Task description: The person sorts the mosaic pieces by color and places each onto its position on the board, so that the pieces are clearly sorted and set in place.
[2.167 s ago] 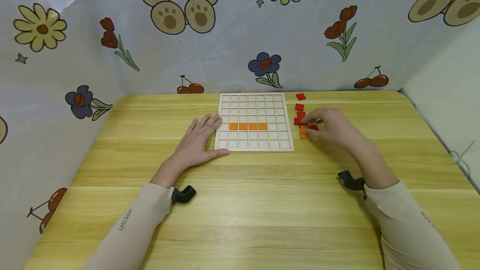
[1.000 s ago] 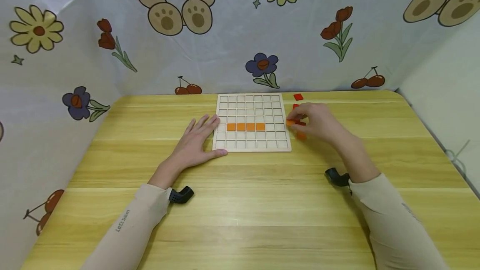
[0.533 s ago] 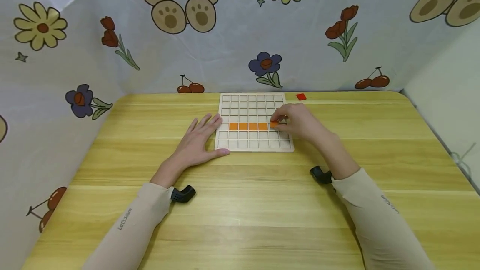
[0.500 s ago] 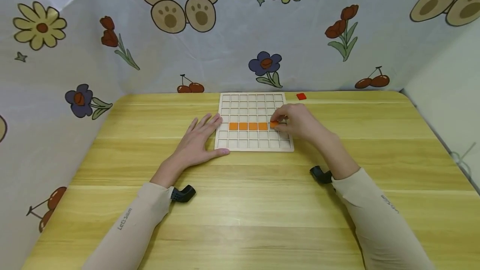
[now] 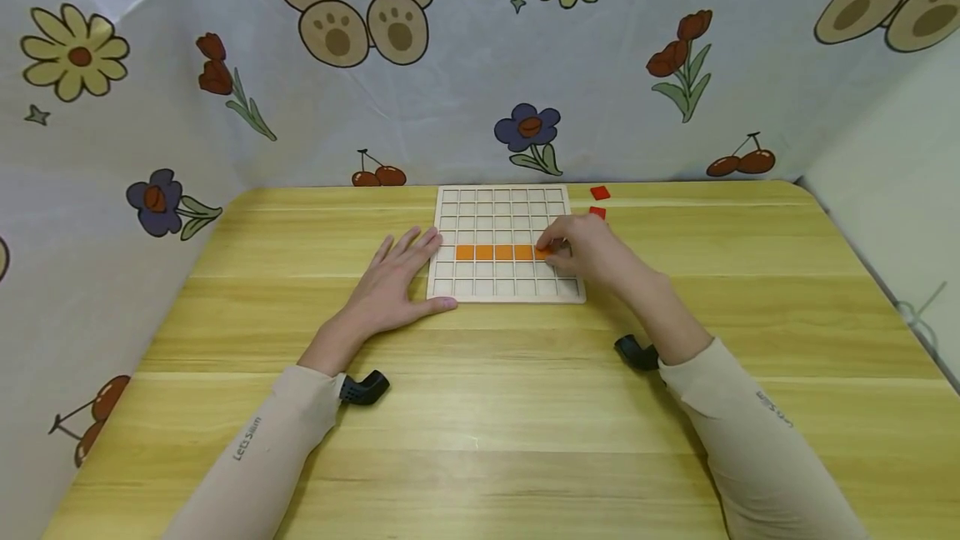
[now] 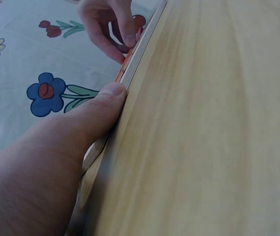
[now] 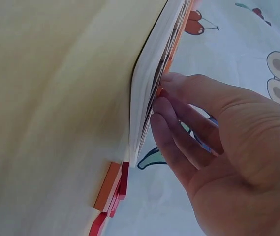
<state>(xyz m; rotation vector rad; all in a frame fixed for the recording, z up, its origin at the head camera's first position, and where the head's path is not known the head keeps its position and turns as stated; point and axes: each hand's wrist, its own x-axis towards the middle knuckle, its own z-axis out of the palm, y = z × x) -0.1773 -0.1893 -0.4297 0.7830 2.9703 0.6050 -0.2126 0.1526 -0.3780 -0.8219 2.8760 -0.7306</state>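
Hands at a board: the left hand [image 5: 384, 283], spread wide, touches the left and near edges of a pale, flat board [image 5: 483, 286] ridged into square cells, while the right hand [image 5: 588, 247] pinches a thin orange tile [image 5: 541, 254] between thumb and fingers over it. The pinched piece ends a row of four flat orange tiles [image 5: 504, 252], between both hands. Loose red tiles [image 5: 600, 192] lie on the grained yellow worktop [image 5: 480, 407], just beside the board's right edge.

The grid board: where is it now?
In the head view, the grid board lies near the far edge of the table, the left hand at its left edge, red tiles to its right.
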